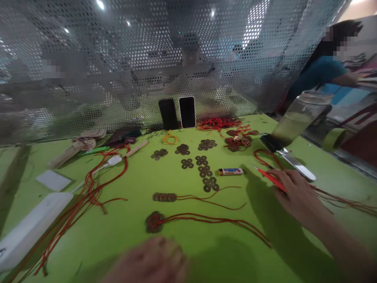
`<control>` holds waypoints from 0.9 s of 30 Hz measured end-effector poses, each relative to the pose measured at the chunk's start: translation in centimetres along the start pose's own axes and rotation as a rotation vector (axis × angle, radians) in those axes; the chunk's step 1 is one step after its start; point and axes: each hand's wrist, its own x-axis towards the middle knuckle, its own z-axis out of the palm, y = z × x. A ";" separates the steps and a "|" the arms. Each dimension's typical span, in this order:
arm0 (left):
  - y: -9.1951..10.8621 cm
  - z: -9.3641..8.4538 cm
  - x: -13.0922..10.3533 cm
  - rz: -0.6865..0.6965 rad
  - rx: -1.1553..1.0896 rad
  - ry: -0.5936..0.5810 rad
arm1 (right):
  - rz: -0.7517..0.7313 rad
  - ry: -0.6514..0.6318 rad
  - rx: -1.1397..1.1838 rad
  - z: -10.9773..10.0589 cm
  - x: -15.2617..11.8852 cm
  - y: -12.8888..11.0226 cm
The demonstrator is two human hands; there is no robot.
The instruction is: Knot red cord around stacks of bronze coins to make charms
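My right hand [294,192] is closed around a red tool with a thin metal tip [272,179], over the right side of the green table. My left hand [153,261] is blurred at the bottom edge, its fingers curled in; what they hold, if anything, is hidden. Just beyond it lies a round cluster of old coins [154,222] tied with red cord [206,218]. Above that is an overlapping row of coins [164,197] with thin red strings trailing right. Several coin groups, such as one of holed coins [211,184], lie mid-table beside a battery [230,171].
Red cords [91,184] and a white power strip [35,228] lie at left. Two phones [187,112] lean on the perforated metal panel [141,78]. A black-bristled brush [288,157] and a large jar [297,118] are at right. Another person [321,72] sits beyond.
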 end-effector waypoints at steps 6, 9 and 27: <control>-4.3 -0.6 1.2 0.138 0.521 -0.019 | -0.327 0.177 0.053 -2.8 -1.5 -4.7; -5.4 -0.3 0.7 0.095 0.492 -0.077 | -0.479 0.144 0.184 -3.8 -2.5 -7.8; -6.4 -0.5 -0.8 0.389 0.730 -0.056 | -0.495 -0.020 -0.034 -3.4 -3.7 -6.2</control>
